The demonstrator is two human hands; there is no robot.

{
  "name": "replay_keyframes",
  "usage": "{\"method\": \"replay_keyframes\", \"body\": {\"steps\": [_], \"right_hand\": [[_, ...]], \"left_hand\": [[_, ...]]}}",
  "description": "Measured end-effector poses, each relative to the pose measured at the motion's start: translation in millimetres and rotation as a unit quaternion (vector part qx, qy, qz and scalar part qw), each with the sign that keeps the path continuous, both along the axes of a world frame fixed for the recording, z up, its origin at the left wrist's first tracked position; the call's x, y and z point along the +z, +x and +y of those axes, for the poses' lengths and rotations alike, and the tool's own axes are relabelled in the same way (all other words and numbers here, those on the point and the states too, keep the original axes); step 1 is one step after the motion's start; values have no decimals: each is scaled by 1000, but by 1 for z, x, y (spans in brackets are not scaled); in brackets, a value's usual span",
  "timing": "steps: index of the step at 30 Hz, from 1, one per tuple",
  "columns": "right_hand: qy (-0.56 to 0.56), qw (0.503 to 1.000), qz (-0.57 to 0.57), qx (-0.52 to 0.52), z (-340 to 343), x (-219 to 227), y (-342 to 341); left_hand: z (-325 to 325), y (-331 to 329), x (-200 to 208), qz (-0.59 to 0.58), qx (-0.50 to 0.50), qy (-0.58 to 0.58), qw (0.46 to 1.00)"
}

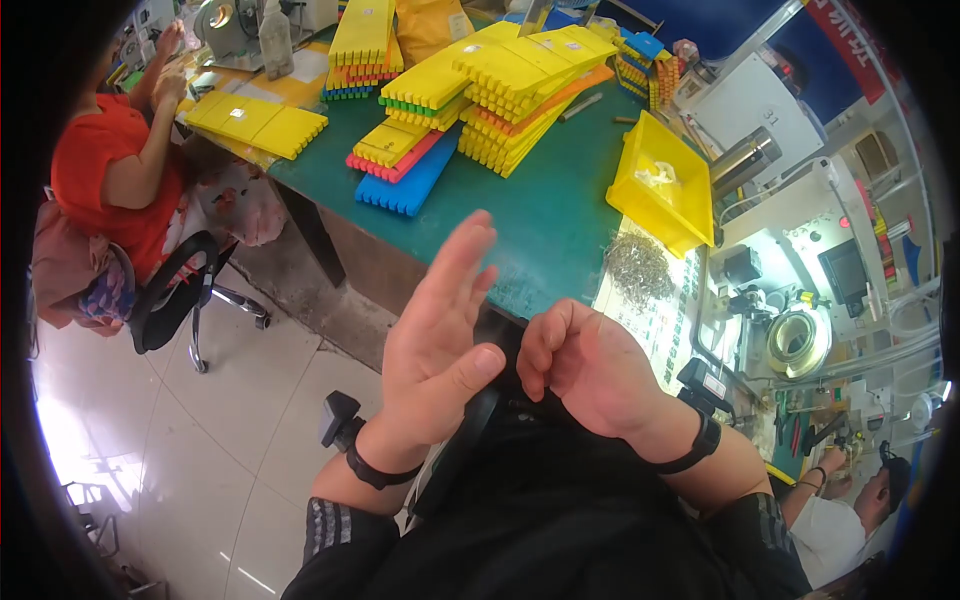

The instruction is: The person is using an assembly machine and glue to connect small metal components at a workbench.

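Observation:
My left hand (pixel 436 335) is raised in front of my body, off the near edge of the green table (pixel 520 240). Its fingers are stretched out, the thumb stands away from them, and it holds nothing. Beside it my right hand (pixel 598 372) is loosely curved, its palm turned partly up with nothing visible in it. The two hands do not touch. Nearest to the right hand lies a heap of small thin metal pieces (pixel 640 268) on a pale printed sheet (pixel 672 318). A yellow plastic tray (pixel 640 205) with some whitish bits inside stands just beyond the heap.
Stacks of flat yellow toothed panels (pixel 535 65) lie across the table, with a blue panel (pixel 410 178) nearest me. Lit machinery (pixel 795 335) stands at right. A person in red (pixel 110 165) sits at left by a wheeled chair (pixel 190 290); another person (pixel 840 520) is at lower right.

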State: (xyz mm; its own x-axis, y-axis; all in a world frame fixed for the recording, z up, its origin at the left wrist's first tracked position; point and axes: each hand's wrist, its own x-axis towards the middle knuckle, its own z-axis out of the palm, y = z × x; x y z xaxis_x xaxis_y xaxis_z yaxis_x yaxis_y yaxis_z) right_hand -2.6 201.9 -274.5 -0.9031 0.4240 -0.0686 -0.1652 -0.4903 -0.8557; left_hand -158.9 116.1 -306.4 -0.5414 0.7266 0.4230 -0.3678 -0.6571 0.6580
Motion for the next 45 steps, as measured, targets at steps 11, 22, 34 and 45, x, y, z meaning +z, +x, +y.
{"method": "replay_keyframes", "body": {"steps": [11,22,34,45], "right_hand": [[55,973,-149,168,-12,-10,0],[-92,991,87,52,-13,9,18],[-107,986,130,-17,-8,10,48],[61,989,55,-123,-21,32,188]], "left_hand": [[-7,4,-22,-86,-201,16,976],[4,-41,-41,315,207,-179,909],[0,-10,-33,330,150,-141,921],[14,54,-12,397,-53,-24,916]]}}
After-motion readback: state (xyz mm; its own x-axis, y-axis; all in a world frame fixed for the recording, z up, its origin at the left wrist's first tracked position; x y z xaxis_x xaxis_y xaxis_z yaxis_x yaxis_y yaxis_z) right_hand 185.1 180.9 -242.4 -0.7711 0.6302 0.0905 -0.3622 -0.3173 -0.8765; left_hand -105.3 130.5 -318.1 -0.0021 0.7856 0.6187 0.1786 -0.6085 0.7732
